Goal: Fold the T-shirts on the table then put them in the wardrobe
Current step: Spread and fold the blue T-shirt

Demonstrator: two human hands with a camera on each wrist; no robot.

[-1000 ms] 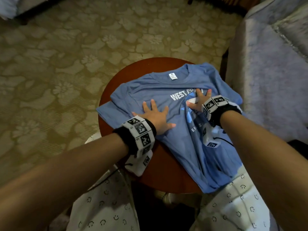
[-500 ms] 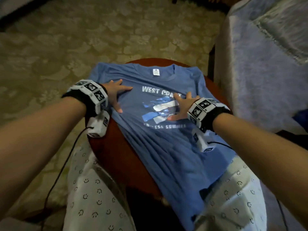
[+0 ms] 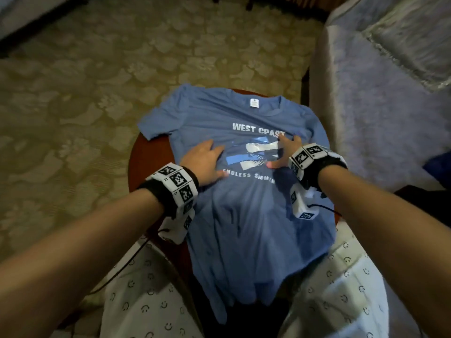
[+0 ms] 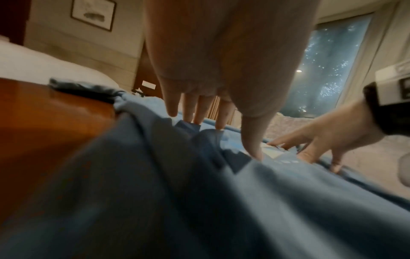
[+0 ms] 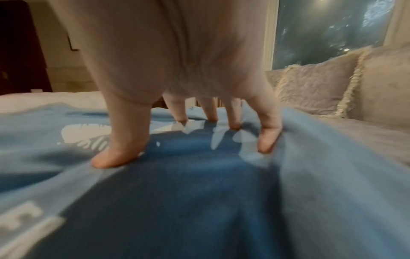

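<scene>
Blue tee [image 3: 244,215] on table [image 3: 148,154]: L hand [image 3: 205,162] & R hand [image 3: 284,152] flat, fingers spread; window [image 4: 328,70] only in wrist views.

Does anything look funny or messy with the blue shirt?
A bit. The blue T-shirt is bigger than the round table, so its bottom hangs off the near edge over the person's lap, and it's still wrinkly there.

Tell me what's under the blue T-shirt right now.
The blue T-shirt lies printed side up on a round red-brown wooden table, its hem hanging off the near edge. Both hands, left hand and right hand, press on top. Anything else beneath is covered.
</scene>
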